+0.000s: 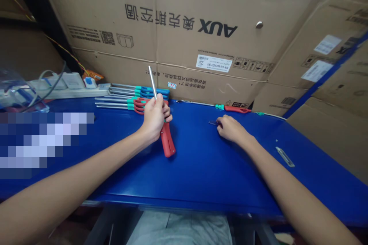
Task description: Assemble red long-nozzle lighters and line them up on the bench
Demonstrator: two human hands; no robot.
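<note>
My left hand point(155, 118) is wrapped round a long lighter point(167, 143) with a red handle and a thin metal tube that points up and away from me. It is held tilted above the blue table point(201, 168). My right hand point(230, 128) rests on the table to the right, its fingers curled over a small dark piece point(213, 123) that I cannot make out. A row of similar lighters point(135, 97) with blue, red and teal handles lies just behind my left hand.
Large cardboard boxes point(184, 26) wall in the back and right of the table. Another red lighter point(235, 109) lies at the foot of the boxes. A white power strip point(69, 86) and clear plastic point(17, 92) sit far left. A flat metal strip point(284, 156) lies right.
</note>
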